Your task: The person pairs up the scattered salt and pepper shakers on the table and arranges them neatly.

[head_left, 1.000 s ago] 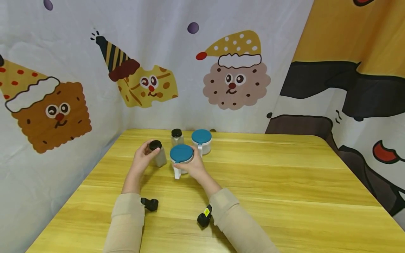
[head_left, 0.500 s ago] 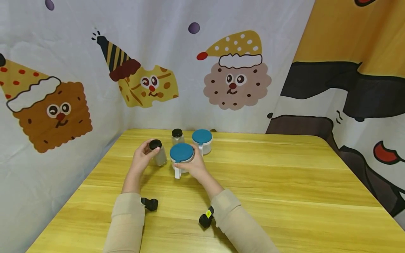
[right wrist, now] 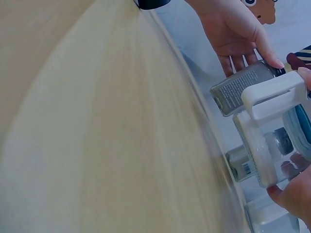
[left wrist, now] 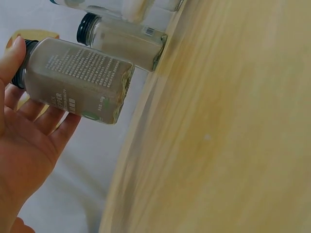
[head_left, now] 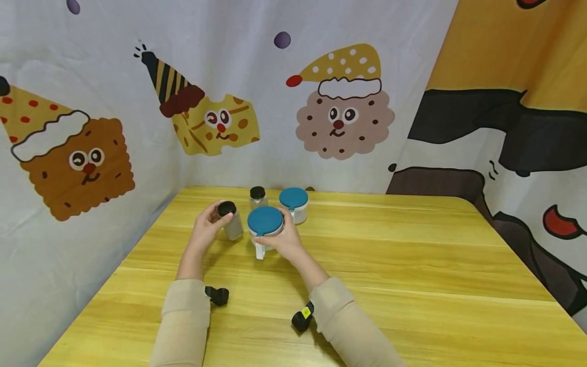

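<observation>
the left hand (head_left: 206,227) grips a jar (head_left: 234,228) near its lid (head_left: 227,208); to its right, the right hand (head_left: 288,238) holds a cup (head_left: 265,220). only the wrist views show the jar's print (left wrist: 85,68).

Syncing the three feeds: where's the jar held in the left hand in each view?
Head: held jar, left of and below centre, in the left hand.
Left wrist: held jar, upper left, tilted in frame.
Right wrist: held jar, upper right, partly behind the white handle.
Shared landmark: second black-capped jar, visible in all three.
</observation>
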### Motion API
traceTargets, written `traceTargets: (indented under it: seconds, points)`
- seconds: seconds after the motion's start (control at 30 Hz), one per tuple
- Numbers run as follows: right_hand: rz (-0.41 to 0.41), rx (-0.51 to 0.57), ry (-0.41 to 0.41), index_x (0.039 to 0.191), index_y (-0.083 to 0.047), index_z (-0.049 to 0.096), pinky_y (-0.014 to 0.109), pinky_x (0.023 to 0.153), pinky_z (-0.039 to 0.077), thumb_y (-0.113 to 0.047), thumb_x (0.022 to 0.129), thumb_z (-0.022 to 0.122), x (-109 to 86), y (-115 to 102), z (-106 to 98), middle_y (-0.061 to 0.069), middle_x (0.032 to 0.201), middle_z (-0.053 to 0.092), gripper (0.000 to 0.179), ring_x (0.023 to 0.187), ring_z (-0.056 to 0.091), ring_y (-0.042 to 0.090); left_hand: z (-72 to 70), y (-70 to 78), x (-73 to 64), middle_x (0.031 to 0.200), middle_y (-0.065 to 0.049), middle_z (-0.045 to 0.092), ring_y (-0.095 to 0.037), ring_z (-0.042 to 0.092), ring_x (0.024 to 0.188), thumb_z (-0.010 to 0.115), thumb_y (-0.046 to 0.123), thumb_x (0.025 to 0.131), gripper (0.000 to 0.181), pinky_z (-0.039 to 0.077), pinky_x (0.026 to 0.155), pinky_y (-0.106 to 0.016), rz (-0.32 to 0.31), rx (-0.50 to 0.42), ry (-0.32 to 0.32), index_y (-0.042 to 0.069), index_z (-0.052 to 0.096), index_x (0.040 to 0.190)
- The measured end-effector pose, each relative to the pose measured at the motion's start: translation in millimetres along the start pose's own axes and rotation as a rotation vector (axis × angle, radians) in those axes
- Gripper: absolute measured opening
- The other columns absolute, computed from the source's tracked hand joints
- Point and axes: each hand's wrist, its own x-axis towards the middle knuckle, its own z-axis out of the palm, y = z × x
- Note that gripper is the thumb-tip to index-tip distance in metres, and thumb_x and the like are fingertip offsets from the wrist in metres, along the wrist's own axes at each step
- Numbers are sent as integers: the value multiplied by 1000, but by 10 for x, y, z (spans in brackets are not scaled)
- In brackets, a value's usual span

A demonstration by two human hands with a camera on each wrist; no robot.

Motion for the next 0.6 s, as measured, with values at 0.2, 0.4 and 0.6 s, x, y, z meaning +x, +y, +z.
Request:
traceTargets:
  seconds: [0.2, 0.4, 0.6]
  points:
    - [5, 15, -18, 147, -19, 29, 51, 100, 36, -20, 67, 89, -32, -41, -38, 11, 142, 40, 100, 126, 43, 31, 8, 33, -5, 132, -19, 53, -27, 51, 115, 66, 24, 92, 58, 42, 90, -26, -8, 6, -15, 4, 44, 142]
    - [20, 7, -16, 148, -19, 28, 52, 101, 34, -19, 67, 90, -52, -74, -65, 12, 143, 40, 102, 127, 42, 32, 18, 55, -16, 131, -17, 53, -27, 51, 115, 67, 27, 92, 60, 43, 92, -30, -20, 3, -29, 5, 43, 143]
    - [25, -8, -11, 149, -20, 27, 52, 101, 35, -20, 66, 90, -52, -77, -100, 13, 145, 38, 105, 128, 41, 33, 22, 237, -75, 131, -20, 52, -27, 51, 112, 65, 23, 94, 58, 43, 84, -25, -26, 6, -59, 2, 42, 143]
